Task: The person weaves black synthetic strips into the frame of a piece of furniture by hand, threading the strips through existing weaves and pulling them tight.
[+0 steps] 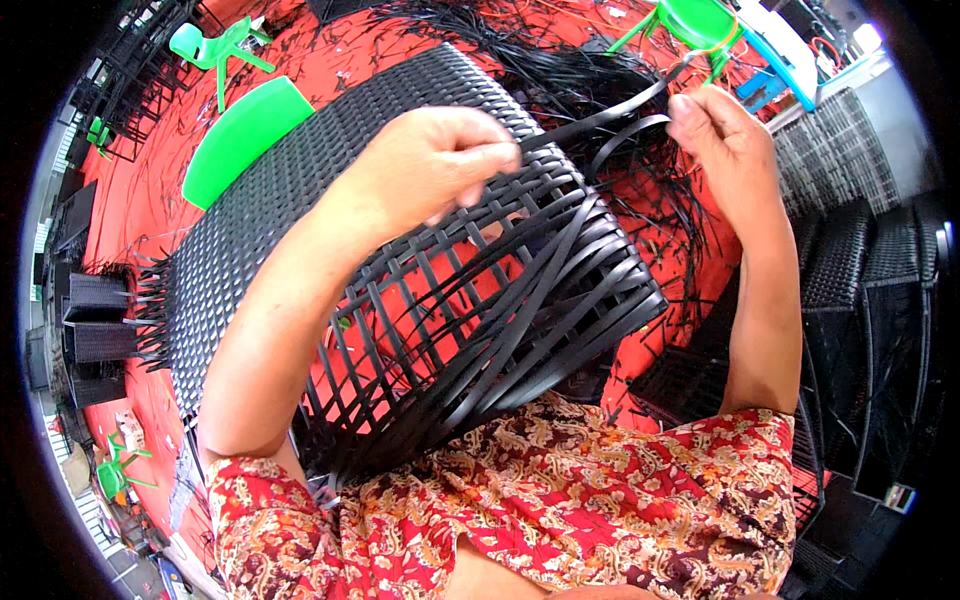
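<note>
A black woven wicker panel (300,190) lies in front of me. Its far left part is tightly woven; its near right part is an open lattice with loose strips bunched along it. A flat black plastic strip (610,118) runs from my left hand toward the right and loops near my other hand. Over the panel's right edge, my left hand (445,165) is closed around the strip, slightly blurred. My right hand (725,135) is raised beyond that edge, thumb and fingers pinching the strip's end portion.
Red floor (345,55) is strewn with black offcuts, and a heap of loose strips (570,80) lies beyond the panel. Green chairs (215,48) stand at the back. A green board-like piece (245,140) is beside the panel. Dark woven furniture (850,270) is stacked at right.
</note>
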`<action>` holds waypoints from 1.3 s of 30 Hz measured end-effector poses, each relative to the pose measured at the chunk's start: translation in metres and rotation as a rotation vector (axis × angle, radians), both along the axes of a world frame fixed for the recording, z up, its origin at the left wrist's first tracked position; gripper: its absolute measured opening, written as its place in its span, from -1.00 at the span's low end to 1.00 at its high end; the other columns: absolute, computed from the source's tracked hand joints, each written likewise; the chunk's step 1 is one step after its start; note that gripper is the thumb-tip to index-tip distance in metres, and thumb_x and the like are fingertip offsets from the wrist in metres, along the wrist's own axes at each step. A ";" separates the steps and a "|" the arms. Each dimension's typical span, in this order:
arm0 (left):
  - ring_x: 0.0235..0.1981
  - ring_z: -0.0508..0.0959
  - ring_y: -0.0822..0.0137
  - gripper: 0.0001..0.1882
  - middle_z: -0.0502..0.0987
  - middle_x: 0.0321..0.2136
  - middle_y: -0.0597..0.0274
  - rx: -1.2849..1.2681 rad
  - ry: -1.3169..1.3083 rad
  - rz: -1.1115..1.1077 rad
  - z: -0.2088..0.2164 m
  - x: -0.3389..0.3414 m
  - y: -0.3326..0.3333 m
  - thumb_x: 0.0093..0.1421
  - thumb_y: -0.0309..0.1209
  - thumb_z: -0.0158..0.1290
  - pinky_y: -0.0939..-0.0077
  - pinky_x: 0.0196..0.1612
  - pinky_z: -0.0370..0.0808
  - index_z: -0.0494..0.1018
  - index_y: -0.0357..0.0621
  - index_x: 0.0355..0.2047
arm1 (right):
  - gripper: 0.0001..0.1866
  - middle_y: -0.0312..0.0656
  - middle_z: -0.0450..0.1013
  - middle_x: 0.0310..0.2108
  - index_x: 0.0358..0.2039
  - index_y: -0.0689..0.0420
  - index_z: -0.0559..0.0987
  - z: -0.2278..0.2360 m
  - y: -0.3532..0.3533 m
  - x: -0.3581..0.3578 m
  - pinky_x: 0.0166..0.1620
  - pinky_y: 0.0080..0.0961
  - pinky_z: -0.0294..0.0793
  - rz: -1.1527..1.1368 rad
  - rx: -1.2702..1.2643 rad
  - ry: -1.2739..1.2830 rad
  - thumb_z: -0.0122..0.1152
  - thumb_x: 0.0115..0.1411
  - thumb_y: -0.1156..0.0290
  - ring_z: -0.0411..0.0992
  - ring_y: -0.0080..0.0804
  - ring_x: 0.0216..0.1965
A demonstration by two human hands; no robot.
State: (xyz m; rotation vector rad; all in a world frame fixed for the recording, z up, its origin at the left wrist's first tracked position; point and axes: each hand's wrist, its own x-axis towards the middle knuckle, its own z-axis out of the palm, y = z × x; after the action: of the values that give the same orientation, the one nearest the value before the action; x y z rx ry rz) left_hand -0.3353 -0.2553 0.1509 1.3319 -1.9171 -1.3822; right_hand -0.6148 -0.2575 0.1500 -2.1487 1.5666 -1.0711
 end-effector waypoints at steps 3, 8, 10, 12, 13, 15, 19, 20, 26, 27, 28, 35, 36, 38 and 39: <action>-0.74 0.23 0.71 -0.80 0.35 -0.69 0.53 -0.085 0.168 -0.135 0.005 -0.025 -0.002 0.23 -0.27 -0.03 0.80 -0.69 0.15 0.51 -0.09 -0.36 | -0.77 -0.11 0.50 -0.33 -0.26 0.17 0.54 0.005 0.007 0.053 -0.23 -0.52 0.44 0.350 -0.367 0.101 0.11 0.18 0.29 0.48 -0.31 -0.35; -0.64 0.33 0.69 -0.82 0.41 -0.61 0.52 -0.012 0.247 -0.134 -0.013 -0.031 -0.001 0.20 -0.29 0.04 0.80 -0.59 0.25 0.52 -0.10 -0.31 | -0.80 -0.18 0.50 -0.49 -0.35 0.25 0.52 0.003 0.003 0.047 -0.31 -0.54 0.41 0.508 0.172 -0.060 0.12 0.16 0.36 0.46 -0.45 -0.45; -0.42 0.46 0.50 -0.87 0.47 -0.47 0.34 -0.244 0.115 -0.005 -0.032 -0.029 -0.004 0.13 -0.36 0.11 0.63 -0.36 0.40 0.53 -0.13 -0.35 | -0.82 -0.26 0.46 -0.54 -0.42 0.27 0.52 0.001 -0.005 0.029 -0.33 -0.58 0.39 0.432 0.193 -0.026 0.14 0.14 0.38 0.40 -0.60 -0.45; -0.30 0.49 0.39 -0.88 0.48 -0.39 0.25 -0.745 0.014 0.018 -0.065 -0.023 -0.009 0.08 -0.39 0.14 0.53 -0.22 0.43 0.54 -0.13 -0.37 | -0.82 -0.38 0.29 -0.63 -0.49 0.27 0.50 -0.008 -0.015 0.015 -0.39 -0.64 0.29 0.414 0.205 -0.017 0.15 0.13 0.39 0.23 -0.69 -0.51; -0.18 0.47 0.23 -0.89 0.45 -0.24 0.12 -0.841 -0.066 -0.054 -0.073 -0.021 -0.010 0.02 -0.44 0.16 0.42 -0.09 0.40 0.54 -0.14 -0.40 | -0.81 -0.40 0.26 -0.64 -0.52 0.26 0.49 -0.011 -0.016 0.011 -0.41 -0.65 0.26 0.389 0.279 -0.032 0.15 0.12 0.40 0.20 -0.70 -0.53; -0.14 0.45 0.13 -0.88 0.41 -0.14 0.09 -0.802 -0.072 -0.006 -0.087 -0.029 -0.001 -0.07 -0.48 0.19 0.35 -0.05 0.38 0.55 -0.11 -0.44 | -0.80 -0.44 0.22 -0.66 -0.56 0.25 0.47 -0.016 -0.020 0.006 -0.45 -0.65 0.22 0.353 0.378 -0.032 0.16 0.10 0.40 0.17 -0.71 -0.56; 0.00 0.38 0.07 -0.85 0.39 -0.03 0.05 -0.937 -0.152 -0.026 -0.086 -0.033 0.007 -0.12 -0.46 0.22 0.27 0.05 0.30 0.56 -0.06 -0.46 | -0.77 -0.46 0.19 -0.68 -0.63 0.23 0.43 -0.018 -0.027 -0.003 -0.50 -0.64 0.19 0.317 0.388 0.035 0.16 0.08 0.40 0.14 -0.72 -0.59; 0.02 0.37 0.07 -0.84 0.39 -0.02 0.05 -0.960 -0.160 -0.040 -0.086 -0.033 0.010 -0.12 -0.45 0.22 0.27 0.06 0.28 0.57 -0.05 -0.45 | -0.77 -0.46 0.19 -0.69 -0.65 0.23 0.42 -0.018 -0.028 -0.003 -0.51 -0.63 0.18 0.316 0.376 0.051 0.16 0.07 0.40 0.14 -0.72 -0.60; 0.25 0.04 -0.02 -0.81 0.09 0.22 -0.06 -0.793 -0.557 -0.121 -0.075 -0.040 0.021 0.09 -0.22 0.08 -0.03 0.16 0.04 0.58 -0.02 -0.40 | -0.83 -0.32 0.25 -0.73 -0.62 0.25 0.48 -0.013 -0.026 0.016 -0.52 -0.56 0.22 0.367 0.433 0.128 0.17 -0.04 0.41 0.19 -0.62 -0.64; 0.26 0.00 -0.04 -0.79 0.04 0.24 -0.08 -0.760 -0.599 -0.148 -0.073 -0.041 0.021 0.11 -0.21 0.06 -0.05 0.16 0.02 0.58 -0.02 -0.39 | -0.83 -0.30 0.25 -0.74 -0.62 0.25 0.48 -0.012 -0.026 0.019 -0.52 -0.54 0.22 0.372 0.426 0.157 0.17 -0.04 0.41 0.19 -0.61 -0.65; 0.26 0.01 -0.04 -0.80 0.04 0.23 -0.10 -0.762 -0.591 -0.133 -0.073 -0.044 0.021 0.12 -0.22 0.05 -0.05 0.17 0.02 0.57 -0.02 -0.38 | -0.83 -0.28 0.24 -0.74 -0.62 0.25 0.48 -0.011 -0.025 0.021 -0.52 -0.53 0.23 0.377 0.419 0.186 0.17 -0.05 0.41 0.19 -0.60 -0.65; 0.18 0.16 -0.10 -0.81 0.11 0.17 -0.26 -0.758 -0.364 0.073 -0.103 -0.049 0.024 0.08 -0.26 0.09 0.11 0.18 0.07 0.57 -0.03 -0.33 | -0.81 -0.32 0.29 -0.69 -0.54 0.25 0.51 -0.023 -0.043 0.013 -0.46 -0.55 0.25 0.480 0.544 0.161 0.15 0.06 0.36 0.22 -0.62 -0.58; 0.17 0.17 -0.11 -0.80 0.12 0.17 -0.26 -0.744 -0.331 0.096 -0.106 -0.049 0.023 0.07 -0.26 0.11 0.12 0.18 0.08 0.57 -0.02 -0.33 | -0.80 -0.33 0.30 -0.68 -0.52 0.25 0.51 -0.024 -0.045 0.012 -0.45 -0.55 0.25 0.492 0.555 0.134 0.15 0.08 0.36 0.22 -0.63 -0.56; 0.16 0.20 -0.12 -0.79 0.14 0.16 -0.27 -0.718 -0.263 0.138 -0.109 -0.050 0.021 0.03 -0.27 0.14 0.15 0.18 0.09 0.58 -0.01 -0.32 | -0.80 -0.30 0.38 -0.62 -0.48 0.27 0.52 -0.026 -0.044 0.008 -0.37 -0.55 0.29 0.507 0.564 0.158 0.15 0.08 0.36 0.28 -0.60 -0.50; 0.15 0.21 -0.13 -0.79 0.14 0.16 -0.28 -0.707 -0.243 0.150 -0.110 -0.051 0.021 0.02 -0.27 0.15 0.16 0.18 0.09 0.59 0.00 -0.32 | -0.80 -0.29 0.39 -0.61 -0.48 0.27 0.52 -0.027 -0.044 0.006 -0.36 -0.54 0.30 0.505 0.570 0.186 0.15 0.08 0.36 0.29 -0.60 -0.49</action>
State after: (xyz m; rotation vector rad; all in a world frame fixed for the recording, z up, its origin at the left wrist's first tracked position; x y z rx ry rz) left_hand -0.3859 -0.2347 0.0407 1.2674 -2.1121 -0.3986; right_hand -0.6088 -0.3011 0.1234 -2.0863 1.1077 -0.2320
